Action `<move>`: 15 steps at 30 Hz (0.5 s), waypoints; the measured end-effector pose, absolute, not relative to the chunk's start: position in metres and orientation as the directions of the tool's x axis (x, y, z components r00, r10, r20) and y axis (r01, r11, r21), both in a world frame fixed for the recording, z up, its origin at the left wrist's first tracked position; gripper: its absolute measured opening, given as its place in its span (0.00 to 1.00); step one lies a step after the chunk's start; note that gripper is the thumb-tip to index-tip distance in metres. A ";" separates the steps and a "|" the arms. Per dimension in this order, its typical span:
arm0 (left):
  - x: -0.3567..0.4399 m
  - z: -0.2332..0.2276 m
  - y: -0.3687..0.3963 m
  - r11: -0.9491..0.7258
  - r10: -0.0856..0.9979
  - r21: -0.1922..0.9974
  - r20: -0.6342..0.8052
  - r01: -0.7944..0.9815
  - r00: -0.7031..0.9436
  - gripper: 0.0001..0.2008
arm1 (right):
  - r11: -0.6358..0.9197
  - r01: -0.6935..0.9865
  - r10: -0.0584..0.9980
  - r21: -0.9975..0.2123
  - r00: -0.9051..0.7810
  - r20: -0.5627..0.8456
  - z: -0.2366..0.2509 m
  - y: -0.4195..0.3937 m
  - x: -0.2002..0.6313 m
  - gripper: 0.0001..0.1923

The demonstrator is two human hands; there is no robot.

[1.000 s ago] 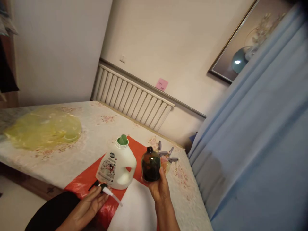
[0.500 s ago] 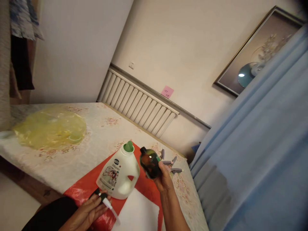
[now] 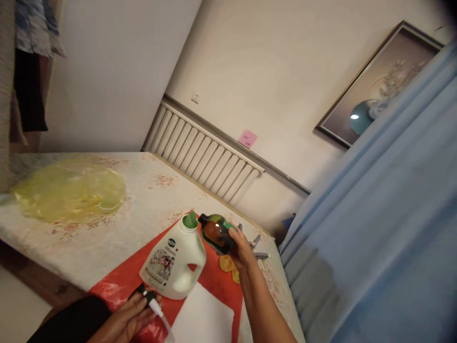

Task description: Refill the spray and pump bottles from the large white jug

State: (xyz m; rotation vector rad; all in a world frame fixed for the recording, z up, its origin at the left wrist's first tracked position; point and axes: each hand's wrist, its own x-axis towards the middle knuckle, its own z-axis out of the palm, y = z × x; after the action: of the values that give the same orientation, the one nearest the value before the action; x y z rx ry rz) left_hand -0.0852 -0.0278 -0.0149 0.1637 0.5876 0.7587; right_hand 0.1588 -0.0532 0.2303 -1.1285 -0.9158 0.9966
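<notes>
the tabletop (image 3: 139,200), under a flowered cloth, carries everything, and a red sheet (image 3: 116,278) lies over its near part — probably to catch drips. on the red lies a white sheet (image 3: 209,317), right beside the big white jug (image 3: 171,267). the jug stands upright on the red sheet with its cap off and its handle turned toward the right, which leaves its mouth free and facing the bottle.

that dark amber bottle (image 3: 216,233) is off the tabletop, tipped well over toward the left, its neck just beside the jug's mouth; the tilt seems meant to bring the two openings close together. whether they touch, i cannot tell. the right hand (image 3: 243,250) is closed around the bottle's lower end, thumb along the upper side near a green patch, the other fingers mostly hidden beneath — a grip from behind that leaves the neck clear.

the left hand (image 3: 130,312) is low, near the jug's base, palm turned partly up and fingers half curled, with the black-and-white pump (image 3: 150,297) held loosely by its collar between thumb and fingers. its tube points down toward the white sheet, perhaps so that it stays clear of the jug. smallest is the green spout (image 3: 191,220) in the jug's mouth, rising above the rim
</notes>
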 end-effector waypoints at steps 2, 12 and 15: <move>-0.085 -0.016 -0.028 0.718 0.694 0.347 -0.414 -0.603 0.589 0.26 | 0.122 -0.134 0.957 -0.983 0.280 0.080 0.235 -0.052 0.158 0.30; -0.083 -0.023 -0.030 0.672 0.740 0.388 -0.326 -0.631 0.588 0.23 | 0.062 0.023 0.948 -0.998 0.312 0.066 0.243 -0.044 0.159 0.30; -0.084 -0.023 -0.031 0.674 0.738 0.377 -0.326 -0.635 0.591 0.22 | 0.039 0.049 0.945 -0.998 0.322 0.052 0.247 -0.045 0.158 0.30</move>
State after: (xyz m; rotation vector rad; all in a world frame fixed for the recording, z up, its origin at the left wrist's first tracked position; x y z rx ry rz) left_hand -0.0840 -0.0308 -0.0225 0.2314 0.4845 0.8071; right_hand 0.1578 -0.0451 0.2467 -1.3439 -1.0139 0.9107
